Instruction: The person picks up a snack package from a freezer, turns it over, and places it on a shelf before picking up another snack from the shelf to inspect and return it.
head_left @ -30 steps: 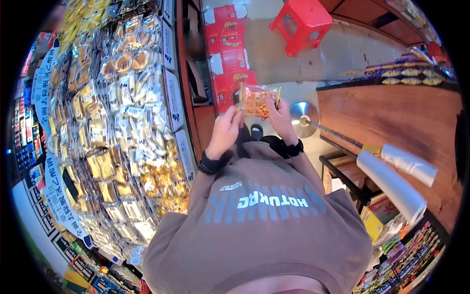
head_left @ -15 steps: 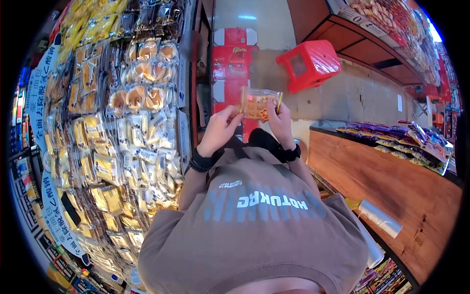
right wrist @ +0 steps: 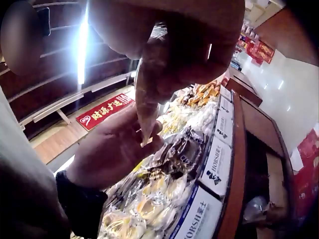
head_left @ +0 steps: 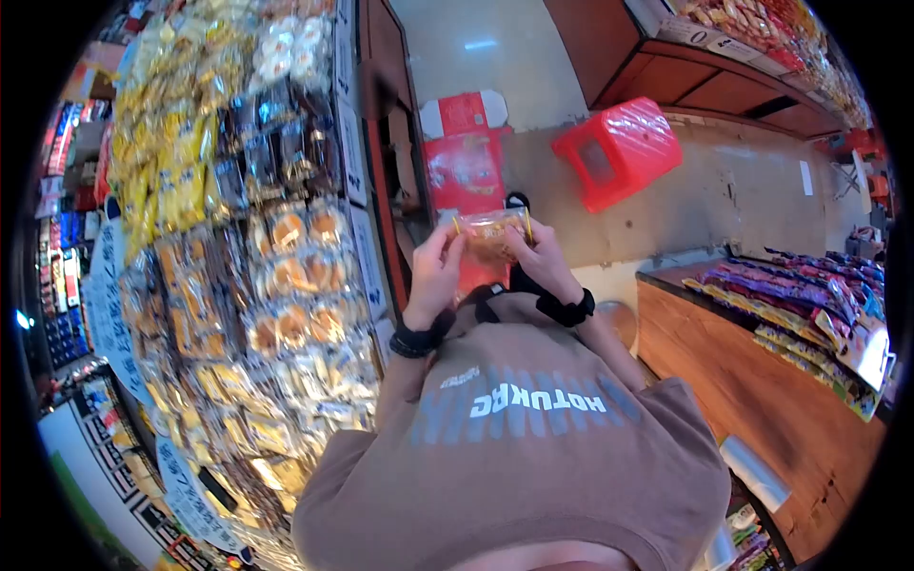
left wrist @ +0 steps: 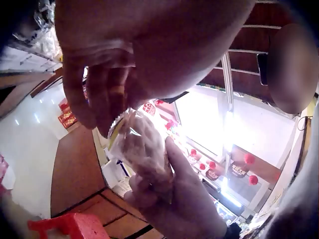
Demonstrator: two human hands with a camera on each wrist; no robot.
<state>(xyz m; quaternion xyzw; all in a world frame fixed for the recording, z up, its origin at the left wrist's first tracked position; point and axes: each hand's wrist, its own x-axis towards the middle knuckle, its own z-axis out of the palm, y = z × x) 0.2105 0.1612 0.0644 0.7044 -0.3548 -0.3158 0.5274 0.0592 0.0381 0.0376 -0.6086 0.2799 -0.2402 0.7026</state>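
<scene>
Currently, the clear-film snack packet [head_left: 492, 235] is located in front of the torso, raised between both hands and well above the floor. Left hand [head_left: 435, 274]: thumb and fingers pinch the packet's left end. Right hand [head_left: 546, 264]: grips the right end, thumb laid on the front face. The two-end hold probably supports the soft film evenly and presents the broad face squarely to the wearer.

Orientation: the long axis runs left to right, one end at each hand, roughly parallel to the chest. The broad face points up toward the wearer's head; its lettering is blurred. In the right wrist view the packet appears nearly edge-on.

Surroundings: wrapped pastries [head_left: 295, 238] lie grouped by kind at the left, presumably so that each type is easily distinguished. HORSH cards [right wrist: 217, 162] line the display edge. A red plastic stool [head_left: 640, 152] stands ahead and right, well apart from the hands.
</scene>
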